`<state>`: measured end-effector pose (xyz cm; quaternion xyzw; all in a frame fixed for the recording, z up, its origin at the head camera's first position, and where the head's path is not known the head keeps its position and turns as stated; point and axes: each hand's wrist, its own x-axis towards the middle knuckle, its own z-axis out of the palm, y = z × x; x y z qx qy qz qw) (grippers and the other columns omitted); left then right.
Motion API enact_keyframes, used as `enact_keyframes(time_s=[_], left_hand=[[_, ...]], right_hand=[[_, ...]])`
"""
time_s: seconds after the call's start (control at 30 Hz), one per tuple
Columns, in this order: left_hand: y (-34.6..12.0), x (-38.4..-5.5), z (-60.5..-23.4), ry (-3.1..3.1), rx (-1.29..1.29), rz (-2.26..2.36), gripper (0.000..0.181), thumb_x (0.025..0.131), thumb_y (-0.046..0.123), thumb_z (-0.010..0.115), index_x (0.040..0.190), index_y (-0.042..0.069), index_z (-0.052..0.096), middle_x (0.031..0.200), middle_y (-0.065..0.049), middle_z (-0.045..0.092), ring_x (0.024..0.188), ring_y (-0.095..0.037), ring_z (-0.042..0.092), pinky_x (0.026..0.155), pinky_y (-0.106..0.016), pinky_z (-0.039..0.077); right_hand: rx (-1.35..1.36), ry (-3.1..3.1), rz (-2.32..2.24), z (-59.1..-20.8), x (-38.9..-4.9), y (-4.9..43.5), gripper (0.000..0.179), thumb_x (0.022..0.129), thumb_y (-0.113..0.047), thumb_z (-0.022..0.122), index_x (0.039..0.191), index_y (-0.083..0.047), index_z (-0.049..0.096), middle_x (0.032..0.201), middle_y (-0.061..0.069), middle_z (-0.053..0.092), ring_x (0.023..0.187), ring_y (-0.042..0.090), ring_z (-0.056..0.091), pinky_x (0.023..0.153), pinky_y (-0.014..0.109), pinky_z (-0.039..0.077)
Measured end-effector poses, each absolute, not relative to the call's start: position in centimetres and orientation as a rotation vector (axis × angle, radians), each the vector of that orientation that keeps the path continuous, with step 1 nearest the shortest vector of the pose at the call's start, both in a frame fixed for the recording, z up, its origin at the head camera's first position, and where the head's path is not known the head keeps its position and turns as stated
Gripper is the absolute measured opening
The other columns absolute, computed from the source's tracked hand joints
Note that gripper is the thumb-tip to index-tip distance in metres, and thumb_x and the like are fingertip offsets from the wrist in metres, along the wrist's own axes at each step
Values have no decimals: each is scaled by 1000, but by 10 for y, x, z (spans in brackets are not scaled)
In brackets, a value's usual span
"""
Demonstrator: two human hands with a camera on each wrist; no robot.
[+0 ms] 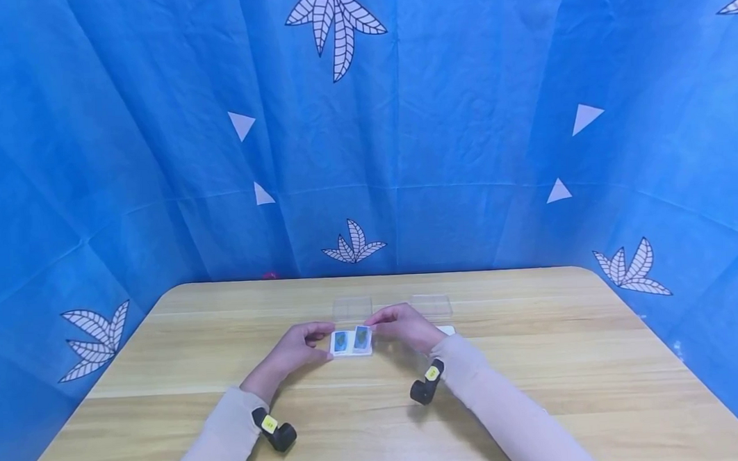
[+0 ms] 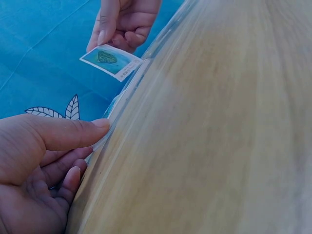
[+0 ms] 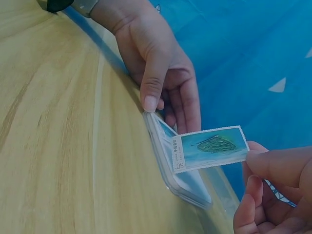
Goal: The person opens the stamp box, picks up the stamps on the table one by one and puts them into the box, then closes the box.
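A postage stamp (image 3: 212, 148) with a green island on blue water is pinched at one end by my right hand (image 1: 408, 326). In the right wrist view, its other end hangs over a shallow clear case (image 3: 168, 170) with a white inside. My left hand (image 1: 301, 345) grips the case's left end between thumb and fingers. Another blue-green stamp (image 1: 340, 341) lies on the case's left half in the head view. The held stamp sits tilted over the right half; whether it touches the white surface I cannot tell.
Two clear plastic lids or trays lie behind the hands, one on the left (image 1: 351, 308) and one on the right (image 1: 432, 306). A white piece (image 1: 447, 330) is mostly hidden by the right wrist. A blue patterned curtain (image 1: 467, 183) hangs behind the wooden table (image 1: 354, 426).
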<state>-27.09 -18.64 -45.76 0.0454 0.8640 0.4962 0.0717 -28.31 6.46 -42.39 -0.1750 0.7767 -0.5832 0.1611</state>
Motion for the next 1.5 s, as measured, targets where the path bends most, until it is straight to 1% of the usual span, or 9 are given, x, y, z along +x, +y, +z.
enact_keyframes(time_s=[0.2,0.4,0.53,0.67,0.8,0.97,1.2,1.4,1.5], left_hand=[[-186,-271,-457,2581,168,1505,56,67,7,81,120,14,64,122,-3,61,112,-23,54,96,-40,45],[-186,-270,-456,2584,161,1502,56,67,6,81,120,14,64,121,-3,61,110,-22,55,95,-41,45],[-186,-269,-454,2591,152,1490,56,68,6,81,121,13,64,121,-3,61,109,-22,55,95,-42,45],[-186,-269,-455,2588,150,1487,56,68,6,80,121,13,64,121,-3,61,109,-22,54,95,-42,45],[-186,-270,-456,2587,151,1497,55,68,6,80,120,13,64,121,-3,61,109,-22,55,95,-42,46],[-186,-270,-457,2593,156,1503,55,67,5,80,120,13,64,120,-3,62,108,-21,55,94,-41,46],[-186,-270,-458,2579,156,1529,56,66,5,81,119,12,64,119,-3,62,108,-21,55,93,-39,47],[-186,-269,-457,2580,144,1520,56,66,6,81,120,13,64,119,-3,62,107,-21,55,93,-39,47],[-186,-269,-456,2585,152,1516,56,67,7,81,120,13,64,119,-3,62,107,-21,55,93,-40,47]], right_hand=[[-478,2227,-1655,-426,-285,61,19,88,-6,62,105,-1,68,102,8,68,89,18,60,77,30,50],[-413,2245,-1673,-428,-288,57,17,87,-6,63,102,-2,69,97,6,69,87,22,61,75,32,52],[-385,2316,-1662,-431,-290,54,16,86,-5,63,101,-3,70,97,6,69,85,20,61,73,30,52],[-362,2373,-1659,-436,-292,50,15,86,-3,63,99,-3,70,93,5,69,77,19,59,65,27,51],[-358,2394,-1687,-439,-291,46,13,84,-1,64,96,-1,70,88,6,69,70,16,57,60,24,48],[-351,2425,-1719,-443,-290,42,12,82,0,65,93,-1,71,88,6,69,71,12,56,62,23,47],[-312,2441,-1723,-446,-289,40,12,83,-3,65,94,-4,71,89,5,69,71,13,55,61,24,47],[-318,2464,-1715,-448,-288,41,13,83,-3,65,95,-4,71,91,6,69,73,12,56,64,25,49],[-341,2503,-1695,-448,-287,40,13,83,-2,65,95,-4,71,93,7,69,77,12,57,68,26,49]])
